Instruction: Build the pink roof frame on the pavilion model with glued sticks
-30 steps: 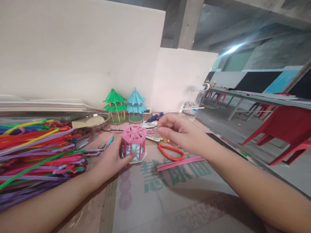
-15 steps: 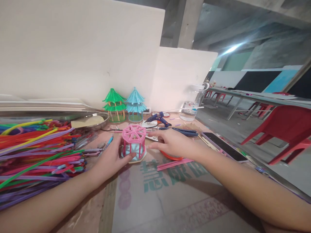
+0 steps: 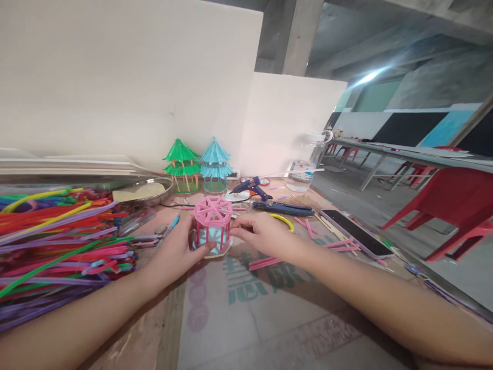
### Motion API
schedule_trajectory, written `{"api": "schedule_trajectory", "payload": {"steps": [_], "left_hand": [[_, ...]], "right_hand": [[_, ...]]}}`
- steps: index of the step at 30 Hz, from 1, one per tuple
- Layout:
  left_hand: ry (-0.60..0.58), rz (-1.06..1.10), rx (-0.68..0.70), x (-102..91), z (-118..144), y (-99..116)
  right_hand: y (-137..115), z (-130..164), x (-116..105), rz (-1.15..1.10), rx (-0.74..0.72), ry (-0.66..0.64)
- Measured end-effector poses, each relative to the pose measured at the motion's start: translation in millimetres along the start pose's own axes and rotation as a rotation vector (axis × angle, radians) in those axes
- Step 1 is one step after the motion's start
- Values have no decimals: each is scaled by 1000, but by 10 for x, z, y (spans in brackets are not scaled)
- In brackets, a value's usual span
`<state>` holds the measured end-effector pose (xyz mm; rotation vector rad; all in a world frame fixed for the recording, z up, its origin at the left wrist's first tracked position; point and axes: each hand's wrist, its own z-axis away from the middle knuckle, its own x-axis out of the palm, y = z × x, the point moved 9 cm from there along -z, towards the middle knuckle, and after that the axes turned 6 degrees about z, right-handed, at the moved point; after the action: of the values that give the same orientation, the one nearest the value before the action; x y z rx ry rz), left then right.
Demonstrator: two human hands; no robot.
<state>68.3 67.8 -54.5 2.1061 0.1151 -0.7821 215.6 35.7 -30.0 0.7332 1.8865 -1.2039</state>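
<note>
A small pink pavilion model (image 3: 213,211) stands upright on the cardboard-covered table, with a spoked eight-sided top, pink posts and a pale blue floor. My left hand (image 3: 177,246) is wrapped around its left side, the thumb across the front of the base. At the model's right side, my right hand (image 3: 257,232) has its thumb and index finger pinched together by a post; anything between the fingertips is too small to make out. Behind my right hand shows a yellow scissor handle (image 3: 284,220). Cut pink pipe-cleaner pieces (image 3: 265,263) lie under that wrist.
Bundled colourful pipe cleaners (image 3: 65,246) fill the left. Behind stand a green pavilion (image 3: 182,167) and a blue pavilion (image 3: 214,165), a glue gun (image 3: 252,188) and a water jug (image 3: 302,169). Dark blue pliers (image 3: 283,208) and a phone (image 3: 356,232) lie on the right.
My right hand has moved slightly left and down to the model's side, and its fingers have closed into a pinch. My left hand keeps its hold on the model.
</note>
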Motion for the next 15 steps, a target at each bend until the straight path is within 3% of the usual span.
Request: {"api": "schedule_trajectory", "payload": {"steps": [7, 11, 15], "left_hand": [[-11, -6, -26, 15, 4, -51], [-5, -32, -7, 6, 4, -36], [6, -41, 3, -7, 3, -31]], "right_hand": [[-25, -18, -296, -87, -94, 138], [6, 6, -476, -499, -117, 240], [-76, 36, -512, -900, -175, 168]]}}
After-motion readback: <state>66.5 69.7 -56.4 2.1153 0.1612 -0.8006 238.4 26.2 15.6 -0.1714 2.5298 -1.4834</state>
